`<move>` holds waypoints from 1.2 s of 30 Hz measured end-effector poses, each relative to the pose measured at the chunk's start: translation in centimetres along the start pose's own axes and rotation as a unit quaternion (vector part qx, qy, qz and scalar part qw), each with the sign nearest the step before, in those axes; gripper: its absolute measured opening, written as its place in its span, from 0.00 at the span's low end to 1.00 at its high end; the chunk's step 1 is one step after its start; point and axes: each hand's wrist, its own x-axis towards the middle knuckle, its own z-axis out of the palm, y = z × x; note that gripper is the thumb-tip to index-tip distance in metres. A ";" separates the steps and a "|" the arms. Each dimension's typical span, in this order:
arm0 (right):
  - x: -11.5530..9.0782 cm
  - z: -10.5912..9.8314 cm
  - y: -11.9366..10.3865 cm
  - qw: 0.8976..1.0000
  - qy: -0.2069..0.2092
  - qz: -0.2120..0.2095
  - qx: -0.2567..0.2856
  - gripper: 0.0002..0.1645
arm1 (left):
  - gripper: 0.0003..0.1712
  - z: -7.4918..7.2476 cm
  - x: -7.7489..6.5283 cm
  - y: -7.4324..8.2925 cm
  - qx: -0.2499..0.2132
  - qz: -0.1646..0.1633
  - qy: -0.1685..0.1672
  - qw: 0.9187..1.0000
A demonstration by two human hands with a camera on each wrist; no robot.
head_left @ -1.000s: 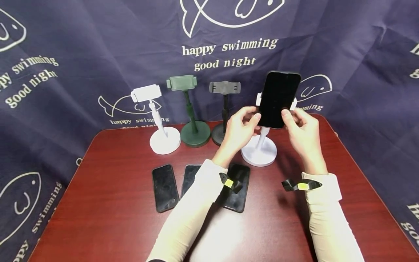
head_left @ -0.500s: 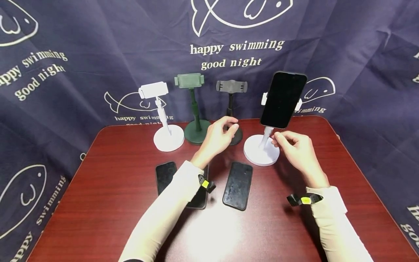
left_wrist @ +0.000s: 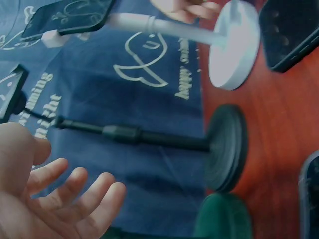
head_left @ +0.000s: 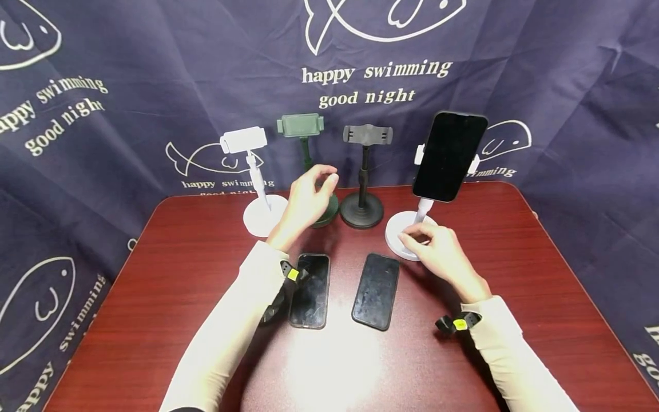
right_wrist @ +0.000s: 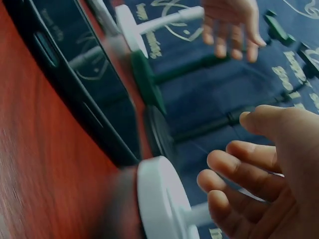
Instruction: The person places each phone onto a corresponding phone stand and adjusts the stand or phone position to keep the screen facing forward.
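A black phone [head_left: 450, 157] stands upright and slightly tilted in the clamp of the right-hand white phone stand [head_left: 395, 232]. My right hand [head_left: 440, 252], fingers loosely bent and holding nothing, is in front of that stand's base; whether it touches the base I cannot tell. My left hand [head_left: 304, 200] hovers in front of the green phone stand [head_left: 301, 125], hiding much of its post and base. In the left wrist view the left hand's fingers [left_wrist: 102, 199] are spread and relaxed around nothing. A black phone stand [head_left: 362, 212] with a grey clamp is right of it.
Another white phone stand [head_left: 257, 216] is at the left back. Two phones lie flat on the red-brown table [head_left: 463, 366]: a middle phone [head_left: 312, 292] and a right phone [head_left: 376, 292]. A third phone [head_left: 274, 309] is mostly hidden under the left sleeve. A dark blue cloth hangs behind.
Both hands have let go of the phone, which stays in the white stand's clamp. The left hand has moved left past the black stand; the right hand has dropped down and left.
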 end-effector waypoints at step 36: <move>9.6 7.4 -3.6 0.990 -0.102 0.056 -0.085 0.31 | 0.18 -1.4 3.5 6.8 -0.074 0.088 0.025 0.993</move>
